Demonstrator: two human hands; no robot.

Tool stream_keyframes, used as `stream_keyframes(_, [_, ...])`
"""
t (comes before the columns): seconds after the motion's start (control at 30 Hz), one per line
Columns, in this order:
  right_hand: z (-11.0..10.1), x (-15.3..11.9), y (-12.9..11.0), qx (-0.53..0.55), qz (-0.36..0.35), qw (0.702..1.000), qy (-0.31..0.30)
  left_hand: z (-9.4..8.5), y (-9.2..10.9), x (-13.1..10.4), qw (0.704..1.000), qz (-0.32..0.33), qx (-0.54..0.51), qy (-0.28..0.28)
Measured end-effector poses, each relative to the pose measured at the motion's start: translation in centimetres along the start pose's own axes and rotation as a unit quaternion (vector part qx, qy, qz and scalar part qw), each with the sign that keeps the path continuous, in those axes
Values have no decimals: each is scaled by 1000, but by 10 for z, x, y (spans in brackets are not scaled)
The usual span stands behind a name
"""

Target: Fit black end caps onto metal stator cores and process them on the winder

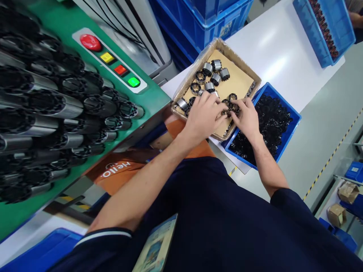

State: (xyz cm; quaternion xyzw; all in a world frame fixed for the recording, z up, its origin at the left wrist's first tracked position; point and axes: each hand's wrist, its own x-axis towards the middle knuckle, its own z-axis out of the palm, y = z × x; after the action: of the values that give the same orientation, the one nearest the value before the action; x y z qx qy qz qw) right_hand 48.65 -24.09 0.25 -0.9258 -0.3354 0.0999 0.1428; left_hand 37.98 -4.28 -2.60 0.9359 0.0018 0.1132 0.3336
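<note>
Both hands meet over a plastic-lined cardboard box (241,68) holding several motor stator cores (215,78), silver rings with black plastic ends. My left hand (204,115) reaches in from the left, its thumb and forefinger closed at the edge of a dark stator core (233,107). On the other side, my right hand (247,118) grips that cluster between thumb and fingers. Fingers partly cover the pieces there, so their exact number is hidden. Beside my right forearm sits a blue bin (295,122) full of small black plastic parts (273,117).
At the left, many stator cores (42,102) are stacked on a green machine top (154,94) with a button panel (110,60). Blue crates (218,30) stand behind the box. Another blue bin (346,26) is at the white table's (283,45) far end, near a person's hand (356,19).
</note>
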Motion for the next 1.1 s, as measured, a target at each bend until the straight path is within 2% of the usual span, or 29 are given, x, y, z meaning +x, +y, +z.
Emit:
stream_keyframes(0.17, [-12,34,-14,-106,20,989,-104,-10,29,-108,995,-40,-81,44])
stream_keyframes(0.27, [-11,46,-20,-124,27,985,-114,-10,35,-171,988,-89,-100,79])
stream_keyframes(0.33, [-11,50,-20,-132,25,985,-113,-15,37,-203,984,-112,-92,102])
stream_keyframes(0.43, [-13,54,-17,-126,0,988,-88,-30,38,-237,974,-147,-76,152])
stream_keyframes(0.53, [-23,56,-15,-97,-64,993,-37,-55,35,-261,956,-174,-55,230])
stream_keyframes(0.6, [-37,53,-19,-70,-126,990,-1,-74,29,-278,937,-179,-38,297])
stream_keyframes(0.7, [-74,39,-41,-26,-232,972,32,-102,8,-306,893,-175,7,414])
stream_keyframes(0.8, [-117,19,-92,-17,-315,949,26,-129,-29,-331,816,-202,66,537])
stream_keyframes(0.87, [-137,9,-148,-51,-377,925,5,-146,-55,-342,761,-261,93,586])
stream_keyframes(0.9, [-143,7,-181,-76,-413,908,-1,-154,-67,-344,746,-296,93,590])
stream_keyframes(0.97, [-142,12,-255,-110,-494,862,-30,-165,-84,-346,744,-356,76,560])
stream_keyframes(1.0, [-135,18,-293,-93,-565,819,-43,-169,-89,-345,753,-374,71,537])
stream_keyframes(1.07, [-113,36,-364,-103,-633,760,-109,-172,-94,-342,773,-384,89,497])
stream_keyframes(1.1, [-98,47,-394,-117,-640,749,-126,-171,-94,-340,776,-385,113,486])
